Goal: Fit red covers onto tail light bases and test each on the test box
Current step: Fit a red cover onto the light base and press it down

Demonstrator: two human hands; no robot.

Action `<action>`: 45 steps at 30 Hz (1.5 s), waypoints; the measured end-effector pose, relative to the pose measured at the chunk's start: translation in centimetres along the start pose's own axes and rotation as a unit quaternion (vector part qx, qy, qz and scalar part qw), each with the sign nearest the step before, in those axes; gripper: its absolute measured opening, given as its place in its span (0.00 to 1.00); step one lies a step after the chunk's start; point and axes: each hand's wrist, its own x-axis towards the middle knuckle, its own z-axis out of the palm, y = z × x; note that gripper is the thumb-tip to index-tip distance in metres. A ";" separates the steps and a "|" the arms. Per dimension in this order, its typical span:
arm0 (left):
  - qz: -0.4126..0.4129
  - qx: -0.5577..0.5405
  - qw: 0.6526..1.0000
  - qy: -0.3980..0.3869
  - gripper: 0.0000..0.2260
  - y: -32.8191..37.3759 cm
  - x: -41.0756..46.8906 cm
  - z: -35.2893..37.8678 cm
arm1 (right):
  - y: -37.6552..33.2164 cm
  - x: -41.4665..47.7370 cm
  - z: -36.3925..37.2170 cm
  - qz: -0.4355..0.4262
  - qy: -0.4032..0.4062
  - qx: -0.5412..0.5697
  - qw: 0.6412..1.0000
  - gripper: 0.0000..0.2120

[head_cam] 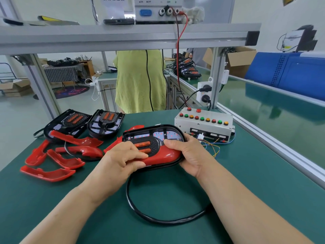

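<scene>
1. Head view, centre: holding a tail light base (pixel 154 135) low over the green desk (pixel 175 191), face up, long axis running left to right, rounded end pointing right toward the test box (pixel 204 125).
2. Carrying a red cover (pixel 163 155) on the near half of that base, lying along the same axis; showing small red dots glowing on the bare far half.
3. Grasping the left end with the left hand (pixel 121 159), fingers curling over the near edge, fingertips pressing beside the two orange strips.
4. Grasping the rounded right end with the right hand (pixel 186 154), thumb lying on top at the cover's edge, other fingers wrapping underneath.
5. Trailing a black cable (pixel 133 205) from under the base, looping toward the viewer and passing beneath the right forearm.
6. Sharing the desk with loose red covers (pixel 52 155) scattered at the left, several overlapping, and with two bare bases (pixel 105 124) side by side behind them, long axes running away from the viewer.
7. Sitting just left of the test box, with its coloured buttons on top and thin wires (pixel 213 147) hanging from its front near the right hand.
</scene>
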 end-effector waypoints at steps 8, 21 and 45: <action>-0.121 -0.057 0.985 0.109 0.14 0.2 0.8 -1.6 | -0.7 -0.1 -0.5 -0.007 -0.008 0.050 0.999 0.27; -0.350 -0.426 0.832 -0.063 0.24 -0.3 1.1 -1.8 | -0.9 0.1 -0.6 -0.032 -0.023 0.069 0.997 0.24; -0.365 -0.408 0.835 -0.045 0.16 -1.7 1.0 -1.5 | -0.6 -0.2 -1.1 0.012 -0.088 -0.038 0.995 0.31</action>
